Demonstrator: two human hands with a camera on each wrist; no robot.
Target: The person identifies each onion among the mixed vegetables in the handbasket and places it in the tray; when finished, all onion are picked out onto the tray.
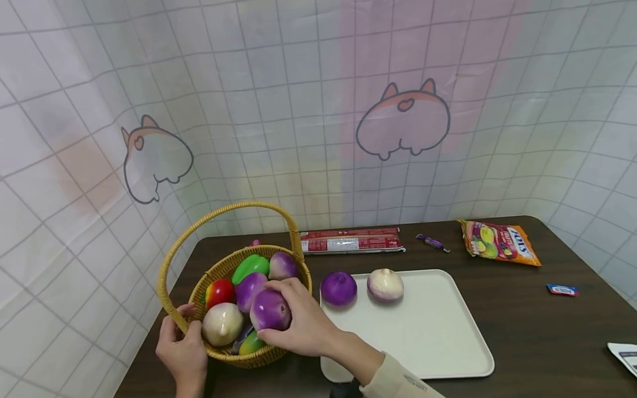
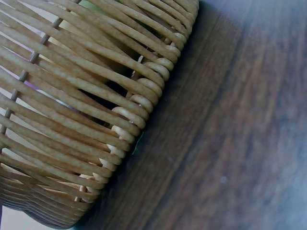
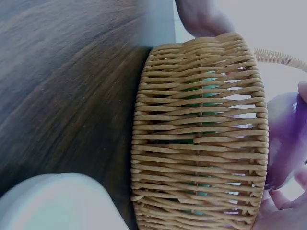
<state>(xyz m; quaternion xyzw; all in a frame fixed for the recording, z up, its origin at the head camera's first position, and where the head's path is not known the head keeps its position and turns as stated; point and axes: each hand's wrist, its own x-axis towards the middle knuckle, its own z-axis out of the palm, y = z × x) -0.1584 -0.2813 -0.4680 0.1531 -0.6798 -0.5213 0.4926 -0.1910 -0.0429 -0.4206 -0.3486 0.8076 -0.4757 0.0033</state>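
Note:
My right hand [image 1: 306,323] grips a purple toy turnip [image 1: 270,310] over the front right of the wicker basket [image 1: 249,360]. In the right wrist view this turnip [image 3: 284,139] fades from purple to white, beside the basket's rim. My left hand [image 1: 184,349] holds the basket at the left foot of its handle, thumb in front. Inside lie a white turnip [image 1: 223,324], more purple turnips [image 1: 250,292], a green pepper [image 1: 250,268], a red-yellow fruit [image 1: 219,293] and a green-orange fruit [image 1: 251,344]. The left wrist view shows only the basket's woven side [image 2: 81,96] and tabletop.
Right of the basket, a white tray [image 1: 423,342] bears a purple turnip-like vegetable [image 1: 338,288] and a whitish turnip [image 1: 385,285]. Behind lie a long red packet [image 1: 350,241], a purple-wrapped candy [image 1: 433,242] and an orange candy bag [image 1: 499,243]. A small blue packet [image 1: 562,290] lies far right.

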